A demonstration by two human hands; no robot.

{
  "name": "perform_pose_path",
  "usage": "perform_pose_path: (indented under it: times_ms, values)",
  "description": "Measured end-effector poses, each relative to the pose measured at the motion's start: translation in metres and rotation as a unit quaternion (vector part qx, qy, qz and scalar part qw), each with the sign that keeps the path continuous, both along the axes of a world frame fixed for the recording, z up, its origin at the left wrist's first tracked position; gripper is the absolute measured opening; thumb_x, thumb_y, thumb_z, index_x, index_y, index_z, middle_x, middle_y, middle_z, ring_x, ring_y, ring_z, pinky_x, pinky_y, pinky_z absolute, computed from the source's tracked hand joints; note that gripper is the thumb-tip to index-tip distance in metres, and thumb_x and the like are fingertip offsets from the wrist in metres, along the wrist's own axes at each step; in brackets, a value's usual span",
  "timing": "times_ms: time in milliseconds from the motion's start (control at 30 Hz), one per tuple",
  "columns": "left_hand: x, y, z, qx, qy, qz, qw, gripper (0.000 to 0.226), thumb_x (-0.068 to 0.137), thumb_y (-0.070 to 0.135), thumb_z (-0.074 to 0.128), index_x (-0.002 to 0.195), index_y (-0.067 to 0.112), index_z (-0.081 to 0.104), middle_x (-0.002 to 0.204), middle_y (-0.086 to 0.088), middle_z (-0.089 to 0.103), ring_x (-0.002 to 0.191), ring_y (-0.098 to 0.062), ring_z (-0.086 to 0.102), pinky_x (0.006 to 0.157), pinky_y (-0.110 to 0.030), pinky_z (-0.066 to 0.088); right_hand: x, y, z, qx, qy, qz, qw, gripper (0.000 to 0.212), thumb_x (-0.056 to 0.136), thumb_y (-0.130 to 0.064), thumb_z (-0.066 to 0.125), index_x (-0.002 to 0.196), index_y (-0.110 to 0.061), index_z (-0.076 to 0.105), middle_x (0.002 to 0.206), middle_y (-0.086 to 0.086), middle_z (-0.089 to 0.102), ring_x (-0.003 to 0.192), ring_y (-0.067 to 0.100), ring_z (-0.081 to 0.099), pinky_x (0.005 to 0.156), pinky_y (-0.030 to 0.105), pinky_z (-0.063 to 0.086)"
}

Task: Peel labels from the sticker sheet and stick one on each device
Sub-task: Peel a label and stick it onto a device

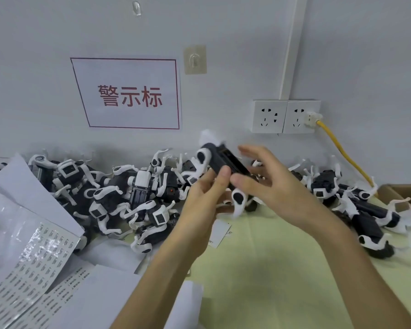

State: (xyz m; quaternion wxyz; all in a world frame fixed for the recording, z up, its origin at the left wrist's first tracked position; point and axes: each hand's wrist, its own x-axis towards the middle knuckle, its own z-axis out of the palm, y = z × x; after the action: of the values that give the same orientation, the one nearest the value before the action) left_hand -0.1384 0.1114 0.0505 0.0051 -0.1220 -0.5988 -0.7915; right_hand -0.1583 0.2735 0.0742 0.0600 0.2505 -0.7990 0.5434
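Held device (223, 162), a long black body with white leg-like limbs and black oval pads, sits tilted in the air above the far part of the table, its upper end toward the wall and slightly blurred. More of the same make lie tangled in a heap of devices (133, 193) along the wall on the left and in a second heap (356, 205) on the right. The sticker sheet (40, 257), glossy and printed with rows of small dark labels, lies at the left edge among white paper sheets (109, 293).

The left hand (204, 198) comes up from below and grips the held device, thumb pressed on the black body, the other fingers curled underneath. The right hand (271, 184) reaches in from the right with fingers nearly straight and spread, its forefinger tip at the device's side just beside the left thumb; it grasps nothing that shows, and whether a label sits on a fingertip cannot be told.

Below the hands the pale green table (271, 269) lies bare toward the near edge, with a small white card (220, 233) under the left wrist. A cardboard box (399, 193) borders the right side. On the wall are a red-framed sign (131, 93), wall sockets (285, 116) and a yellow cable (342, 150) running down to the table.
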Motion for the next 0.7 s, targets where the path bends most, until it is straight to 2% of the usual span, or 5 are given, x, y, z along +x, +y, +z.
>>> perform_pose_path:
  times_ms: [267, 400, 533, 600, 700]
  values:
    - [0.002, -0.003, 0.006, 0.103, 0.035, 0.015, 0.994, 0.062, 0.085, 0.055, 0.067, 0.124, 0.007, 0.064, 0.100, -0.013, 0.074, 0.084, -0.019, 0.068, 0.061, -0.020, 0.050, 0.004, -0.002, 0.001, 0.013, 0.036, 0.020, 0.999, 0.046, 0.076, -0.066, 0.066, 0.118, -0.052, 0.056, 0.110, -0.015, 0.071, 0.100, 0.010, 0.070, 0.087, 0.033, 0.057]
    - [0.004, 0.000, 0.007, 0.107, 0.031, 0.001, 0.994, 0.069, 0.086, 0.063, 0.059, 0.132, 0.012, 0.062, 0.129, -0.020, 0.068, 0.123, -0.043, 0.060, 0.085, -0.035, 0.053, 0.005, 0.001, 0.003, 0.014, 0.032, 0.036, 0.999, 0.039, 0.081, -0.063, 0.064, 0.119, -0.054, 0.056, 0.113, -0.014, 0.071, 0.101, 0.012, 0.070, 0.088, 0.032, 0.055]
    - [0.004, -0.002, 0.007, 0.058, 0.046, -0.004, 0.997, 0.036, 0.095, 0.054, 0.059, 0.116, 0.029, 0.074, 0.113, -0.011, 0.074, 0.095, -0.021, 0.072, 0.069, -0.025, 0.055, 0.005, 0.006, 0.002, 0.033, 0.012, 0.071, 0.997, 0.061, 0.083, -0.056, 0.068, 0.139, -0.047, 0.047, 0.138, -0.021, 0.058, 0.130, 0.001, 0.054, 0.110, 0.038, 0.043]
    - [0.002, -0.004, 0.005, 0.008, 0.057, 0.009, 0.998, 0.040, 0.094, 0.046, 0.063, 0.119, 0.016, 0.070, 0.112, -0.016, 0.073, 0.095, -0.023, 0.073, 0.073, -0.029, 0.058, 0.007, 0.006, 0.005, 0.019, 0.030, 0.053, 0.998, 0.076, 0.077, -0.060, 0.071, 0.146, -0.046, 0.042, 0.146, -0.027, 0.050, 0.138, -0.008, 0.041, 0.116, 0.035, 0.037]
    - [0.001, -0.005, 0.003, -0.068, 0.105, -0.017, 0.992, 0.026, 0.091, 0.036, 0.067, 0.113, 0.022, 0.069, 0.098, 0.000, 0.076, 0.088, -0.013, 0.070, 0.073, -0.028, 0.058, 0.009, 0.002, 0.011, -0.036, 0.056, 0.059, 0.996, 0.070, 0.079, -0.057, 0.072, 0.143, -0.041, 0.047, 0.139, -0.018, 0.060, 0.133, 0.002, 0.052, 0.110, 0.036, 0.042]
